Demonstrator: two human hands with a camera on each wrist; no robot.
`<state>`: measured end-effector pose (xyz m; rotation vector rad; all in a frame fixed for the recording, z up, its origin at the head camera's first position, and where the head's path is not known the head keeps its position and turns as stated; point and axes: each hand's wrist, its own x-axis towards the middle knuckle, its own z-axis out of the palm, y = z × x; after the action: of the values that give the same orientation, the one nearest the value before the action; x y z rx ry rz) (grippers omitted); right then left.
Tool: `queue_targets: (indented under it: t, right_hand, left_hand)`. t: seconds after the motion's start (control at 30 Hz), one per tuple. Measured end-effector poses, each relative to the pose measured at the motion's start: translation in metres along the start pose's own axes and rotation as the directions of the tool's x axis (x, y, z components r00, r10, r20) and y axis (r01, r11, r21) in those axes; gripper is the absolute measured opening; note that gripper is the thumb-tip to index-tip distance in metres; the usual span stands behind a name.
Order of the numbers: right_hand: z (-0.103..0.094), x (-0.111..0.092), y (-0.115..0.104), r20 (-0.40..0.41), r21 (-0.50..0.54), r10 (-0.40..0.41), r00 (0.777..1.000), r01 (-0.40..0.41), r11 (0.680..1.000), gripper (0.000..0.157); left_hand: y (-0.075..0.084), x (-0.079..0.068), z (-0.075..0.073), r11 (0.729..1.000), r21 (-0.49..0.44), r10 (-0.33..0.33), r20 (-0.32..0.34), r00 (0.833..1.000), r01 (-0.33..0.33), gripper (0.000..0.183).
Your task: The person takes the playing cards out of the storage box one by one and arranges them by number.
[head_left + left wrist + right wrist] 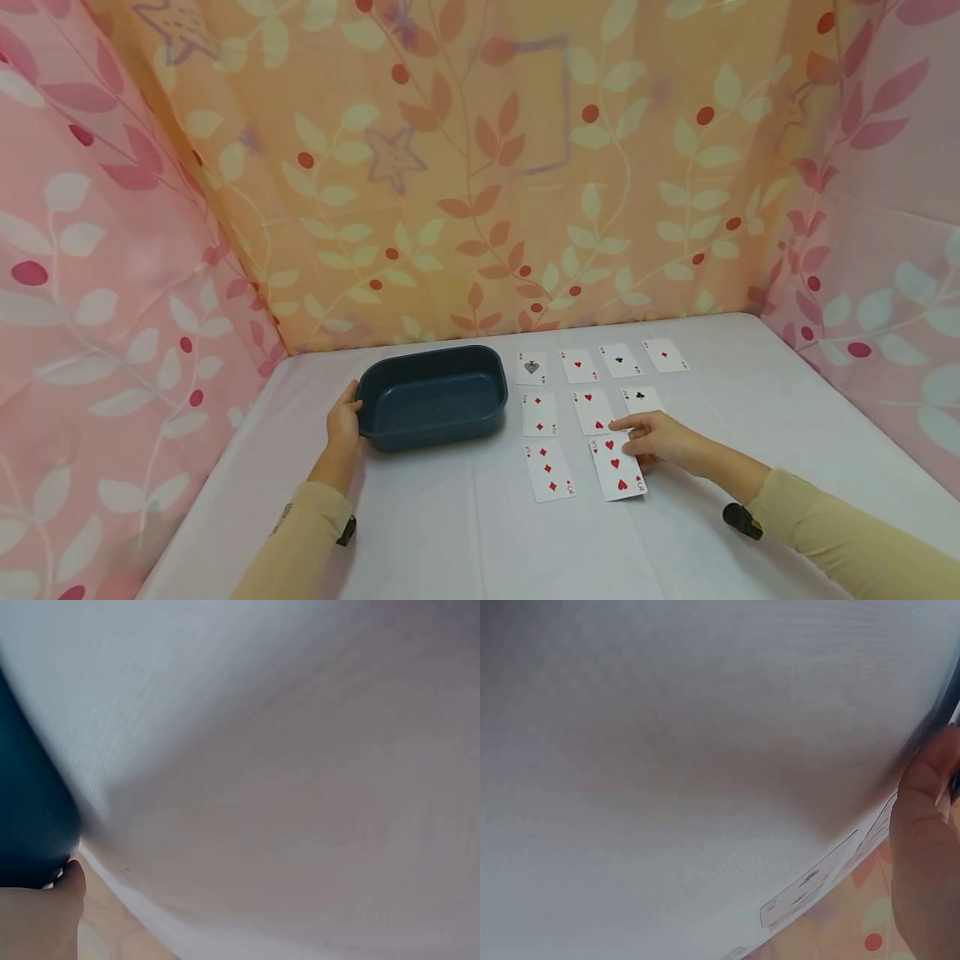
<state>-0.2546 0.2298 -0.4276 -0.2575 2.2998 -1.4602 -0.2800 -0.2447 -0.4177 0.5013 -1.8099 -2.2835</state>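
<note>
My left hand (345,422) grips the left end of a dark blue rectangular tub (433,435), which stands on the table. The left wrist view shows the thumb (71,892) against the tub's corner (34,802). My right hand (660,442) pinches the upper right edge of the three of hearts (615,479), whose lower edge casts a shadow on the cloth. Left of it lies the three of diamonds (549,472). Just above are the two of hearts (588,408) and the two of clubs (640,400), the latter partly hidden by the hand.
Other face-up cards lie in rows: the two of diamonds (539,414), then at the back the aces of spades (531,367), hearts (579,366), clubs (620,361) and diamonds (665,355). White cloth (480,542) covers the table, and patterned curtains (480,167) hang around it.
</note>
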Motion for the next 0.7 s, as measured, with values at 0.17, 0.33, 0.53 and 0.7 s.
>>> queue_targets:
  t: [0.17, 0.33, 0.53, 0.7]
  right_hand:
    - [-0.003, 0.0, -0.003, 0.009, -0.047, -0.005, 1.0, 0.005, 0.999, 0.045]
    - [-0.006, 0.0, -0.003, -0.012, -0.134, -0.007, 1.0, 0.006, 0.991, 0.038]
    - [-0.014, 0.001, -0.008, -0.054, -0.209, -0.011, 0.999, 0.0, 0.978, 0.034]
    - [-0.027, 0.003, -0.029, -0.107, -0.364, -0.135, 0.985, 0.087, 0.927, 0.041]
  left_hand:
    - [0.001, 0.001, 0.0, 1.0, 0.015, -0.003, -0.022, 1.0, 0.004, 0.056]
    - [0.001, 0.001, -0.006, 0.998, -0.042, -0.047, -0.027, 0.999, 0.046, 0.054]
    - [0.01, -0.002, -0.011, 1.0, 0.026, 0.014, -0.046, 0.999, -0.012, 0.054]
    - [0.035, -0.007, -0.012, 0.958, 0.235, 0.182, -0.054, 0.982, -0.165, 0.053]
